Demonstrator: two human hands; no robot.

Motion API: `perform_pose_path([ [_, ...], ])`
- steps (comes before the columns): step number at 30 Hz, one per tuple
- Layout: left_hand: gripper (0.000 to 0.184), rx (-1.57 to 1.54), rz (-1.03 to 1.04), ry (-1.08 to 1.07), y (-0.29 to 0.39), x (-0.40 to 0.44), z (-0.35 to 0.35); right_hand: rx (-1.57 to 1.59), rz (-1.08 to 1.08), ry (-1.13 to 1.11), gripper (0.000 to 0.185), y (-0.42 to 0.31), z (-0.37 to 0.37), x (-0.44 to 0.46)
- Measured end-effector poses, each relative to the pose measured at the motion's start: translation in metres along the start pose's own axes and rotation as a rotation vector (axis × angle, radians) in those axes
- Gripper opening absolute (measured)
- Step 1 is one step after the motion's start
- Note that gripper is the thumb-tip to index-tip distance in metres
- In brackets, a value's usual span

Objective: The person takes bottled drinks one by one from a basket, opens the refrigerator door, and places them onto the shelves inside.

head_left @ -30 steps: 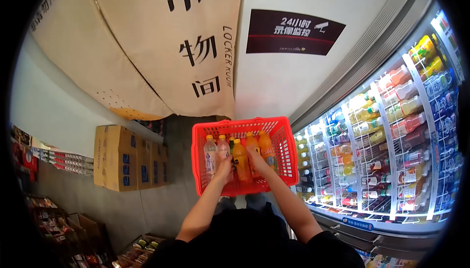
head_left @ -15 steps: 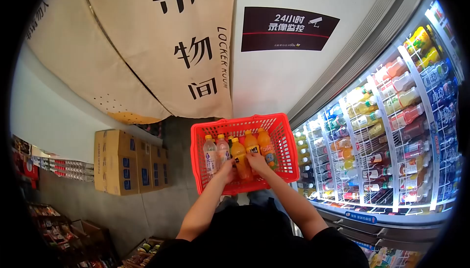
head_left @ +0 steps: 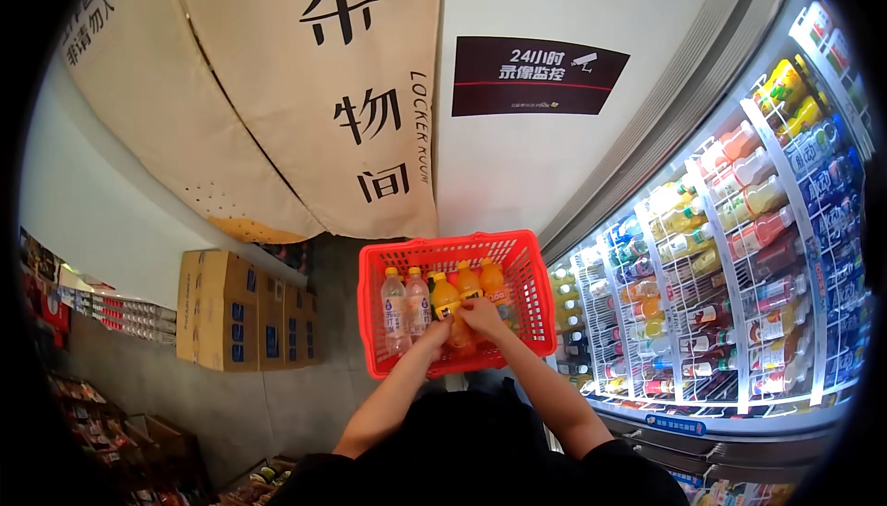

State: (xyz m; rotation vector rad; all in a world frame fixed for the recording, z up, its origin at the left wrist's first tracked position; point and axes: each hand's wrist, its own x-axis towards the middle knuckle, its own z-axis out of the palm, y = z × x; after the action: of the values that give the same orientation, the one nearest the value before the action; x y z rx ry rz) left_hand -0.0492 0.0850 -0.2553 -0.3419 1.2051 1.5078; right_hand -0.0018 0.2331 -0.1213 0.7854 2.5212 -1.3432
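A red shopping basket [head_left: 371,312] sits in front of my body. Inside stand two clear bottles with yellow caps, the outer clear bottle [head_left: 394,312] close to the left wall and the inner clear bottle [head_left: 417,301] beside it. An orange drink bottle [head_left: 445,290] leans at the front middle. My left hand [head_left: 438,331] is closed on its lower left side, and my right hand [head_left: 479,315] closes on its right side, fingers partly hidden. Further orange bottles [head_left: 492,280] stand behind and to the right, their lower parts covered by my right hand.
A lit drinks fridge [head_left: 702,275] with rows of bottles lines the right. Stacked cardboard boxes [head_left: 214,312] stand on the floor at left. Ahead hang beige curtains [head_left: 305,136] beside a white wall with a dark sign [head_left: 540,77]. Snack shelves [head_left: 102,427] are at lower left.
The view has tilted slightly, so the basket and sign appear lower. My right hand has moved inward, nearer my left hand, over the front orange bottle.
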Motion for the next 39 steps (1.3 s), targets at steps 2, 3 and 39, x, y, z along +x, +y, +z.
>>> perform_pose_path([
  [2,0.047,0.07,-0.064,0.035,0.035,-0.051,0.028,0.043,-0.018,-0.026,0.043,0.003,-0.004,-0.004],
  [3,0.044,0.126,-0.136,0.073,0.048,-0.08,0.04,0.09,-0.046,0.011,0.042,0.01,0.0,-0.006],
  [39,0.051,0.281,0.578,-0.444,0.044,-0.282,0.136,0.961,-0.482,0.376,0.09,-0.072,-0.034,-0.266],
])
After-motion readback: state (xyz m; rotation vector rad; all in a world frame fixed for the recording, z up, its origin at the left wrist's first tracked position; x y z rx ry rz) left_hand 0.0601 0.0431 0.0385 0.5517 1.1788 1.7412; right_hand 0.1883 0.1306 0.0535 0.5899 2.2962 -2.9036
